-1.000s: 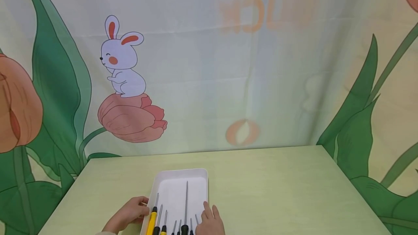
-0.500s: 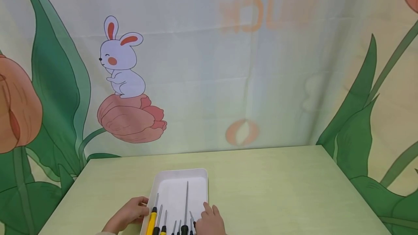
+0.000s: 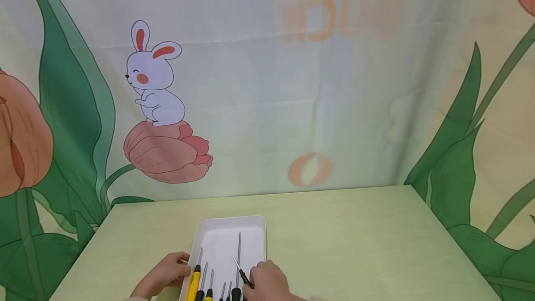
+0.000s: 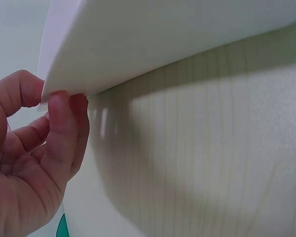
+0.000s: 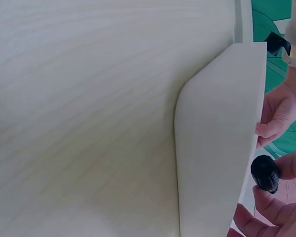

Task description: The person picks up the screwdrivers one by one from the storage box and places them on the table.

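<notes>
A white tray [image 3: 252,226] lies on the table and holds several screwdrivers. My left hand [image 3: 165,271] pinches its left rim; in the left wrist view the thumb and fingertips [image 4: 59,106] press on the tray wall. Over the right side of the tray, my right hand [image 3: 269,282] holds a small black screwdriver [image 3: 244,276] by its handle, the shaft pointing up and left. The right wrist view shows the end of that handle [image 5: 265,174] between thumb and fingers. A yellow screwdriver [image 3: 194,284] lies at the tray's left, and a long black-handled screwdriver [image 3: 238,254] in the middle.
The light wooden table [image 3: 355,245] stretches right and behind the tray. A printed curtain [image 3: 259,82] with a rabbit and tulips hangs at its back edge. The near end of the tray is cut off by the frame.
My right hand has gripped the small black screwdriver and raised it, its tip swinging left across the long one. My left hand stays on the rim.
</notes>
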Motion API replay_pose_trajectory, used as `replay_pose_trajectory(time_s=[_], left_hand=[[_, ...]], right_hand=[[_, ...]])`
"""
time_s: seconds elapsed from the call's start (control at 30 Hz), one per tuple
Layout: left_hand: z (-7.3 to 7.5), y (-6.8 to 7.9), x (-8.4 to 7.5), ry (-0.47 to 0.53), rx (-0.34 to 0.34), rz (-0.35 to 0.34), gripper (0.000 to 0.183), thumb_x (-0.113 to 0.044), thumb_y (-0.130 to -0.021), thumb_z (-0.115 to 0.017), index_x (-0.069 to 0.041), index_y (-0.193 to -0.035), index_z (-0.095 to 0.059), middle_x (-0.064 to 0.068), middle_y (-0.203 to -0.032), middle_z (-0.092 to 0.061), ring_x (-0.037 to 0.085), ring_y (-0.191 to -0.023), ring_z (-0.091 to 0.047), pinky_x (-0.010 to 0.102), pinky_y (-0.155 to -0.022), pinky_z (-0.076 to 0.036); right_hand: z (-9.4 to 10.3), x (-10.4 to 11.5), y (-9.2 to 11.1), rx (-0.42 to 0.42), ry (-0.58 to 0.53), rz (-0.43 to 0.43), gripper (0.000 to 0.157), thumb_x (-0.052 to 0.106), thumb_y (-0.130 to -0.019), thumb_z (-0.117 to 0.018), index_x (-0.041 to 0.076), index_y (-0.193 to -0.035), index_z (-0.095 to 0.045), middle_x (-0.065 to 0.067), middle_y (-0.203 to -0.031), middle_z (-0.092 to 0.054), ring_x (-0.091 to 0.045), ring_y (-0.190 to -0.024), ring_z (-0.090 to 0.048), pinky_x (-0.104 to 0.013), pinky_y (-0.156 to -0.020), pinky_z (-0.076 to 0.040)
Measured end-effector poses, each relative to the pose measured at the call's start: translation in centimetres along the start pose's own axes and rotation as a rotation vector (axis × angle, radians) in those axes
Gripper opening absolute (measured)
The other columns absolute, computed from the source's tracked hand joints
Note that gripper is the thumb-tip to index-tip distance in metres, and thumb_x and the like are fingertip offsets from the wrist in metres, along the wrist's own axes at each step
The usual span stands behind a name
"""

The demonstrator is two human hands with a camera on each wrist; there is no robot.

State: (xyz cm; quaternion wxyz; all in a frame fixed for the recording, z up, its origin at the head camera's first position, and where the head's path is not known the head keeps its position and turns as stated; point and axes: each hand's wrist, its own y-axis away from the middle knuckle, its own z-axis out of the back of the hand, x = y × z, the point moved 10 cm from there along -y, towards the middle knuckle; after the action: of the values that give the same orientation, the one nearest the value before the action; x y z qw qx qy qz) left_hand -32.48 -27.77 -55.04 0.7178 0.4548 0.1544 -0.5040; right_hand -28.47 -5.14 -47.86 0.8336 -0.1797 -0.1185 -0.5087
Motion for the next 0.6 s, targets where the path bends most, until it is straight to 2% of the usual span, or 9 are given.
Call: replay_pose_trajectory(time_s=[0.2,0.4,0.6], left_hand=[[0.0,0.0,0.0,0.002,0.003,-0.002,0.04,-0.008,-0.075,-0.055,0.007,-0.112,-0.049,0.014,-0.094,-0.056,0.019,-0.075,-0.051,0.032,-0.069,-0.051],[0.0,0.2,-0.1,-0.002,0.005,-0.006,0.04,-0.008,-0.074,-0.055,0.007,-0.111,-0.049,0.014,-0.094,-0.056,0.019,-0.075,-0.051,0.032,-0.07,-0.051],[0.0,0.3,-0.2,-0.002,0.001,-0.018,0.041,-0.007,-0.074,-0.054,0.007,-0.112,-0.048,0.014,-0.093,-0.055,0.018,-0.075,-0.051,0.032,-0.069,-0.05]], right_hand=[[0.8,-0.5,0.2,-0.006,-0.08,-0.077,0.022,0.033,-0.071,-0.058,0.015,-0.061,-0.05,0.007,-0.06,-0.041,-0.009,-0.06,-0.038,-0.022,-0.048,-0.029],[1.3,-1.3,0.2,0.005,-0.248,-0.133,0.02,0.026,-0.071,-0.06,0.014,-0.059,-0.049,0.008,-0.055,-0.04,-0.006,-0.05,-0.036,-0.022,-0.043,-0.028],[1.3,-2.5,0.1,-0.03,-0.309,-0.183,0.018,0.024,-0.071,-0.06,0.015,-0.062,-0.048,0.008,-0.055,-0.041,-0.006,-0.048,-0.036,-0.022,-0.043,-0.028]])
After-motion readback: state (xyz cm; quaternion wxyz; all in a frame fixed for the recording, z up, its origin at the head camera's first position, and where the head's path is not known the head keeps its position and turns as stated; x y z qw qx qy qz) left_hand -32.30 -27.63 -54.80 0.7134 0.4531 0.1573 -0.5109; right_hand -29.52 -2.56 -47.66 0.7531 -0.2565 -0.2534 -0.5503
